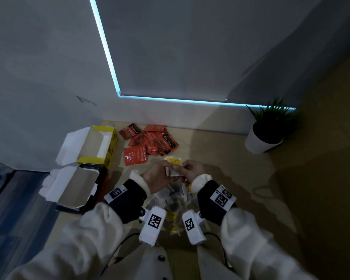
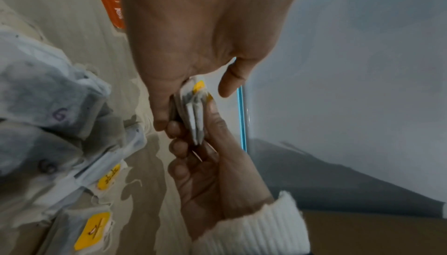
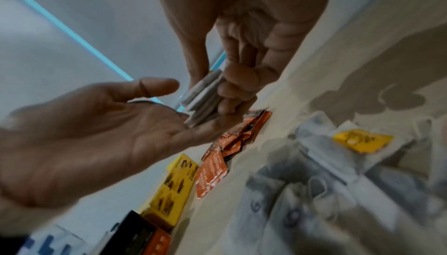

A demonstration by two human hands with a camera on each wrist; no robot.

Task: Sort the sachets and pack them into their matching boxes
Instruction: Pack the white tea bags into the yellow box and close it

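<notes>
A small stack of white tea-bag sachets (image 1: 175,166) (image 2: 193,114) (image 3: 205,98) with yellow tags is held above the table. My right hand (image 1: 187,167) (image 2: 212,182) (image 3: 241,79) pinches it between thumb and curled fingers. My left hand (image 1: 160,170) (image 2: 193,20) (image 3: 96,135) lies palm-open against the stack, thumb straight and off it. Loose white sachets (image 1: 173,199) (image 2: 48,106) (image 3: 314,182) lie in a heap under both hands. Red sachets (image 1: 150,140) (image 3: 217,169) are piled beyond. An open yellow box (image 1: 104,129) (image 3: 176,186) and an open black-and-red box (image 1: 79,188) (image 3: 135,234) stand at the left.
A potted plant (image 1: 265,138) in a white pot stands at the table's far right by the wall. The wall runs close behind the red sachets. Cables trail off the wrist cameras near the table's front edge.
</notes>
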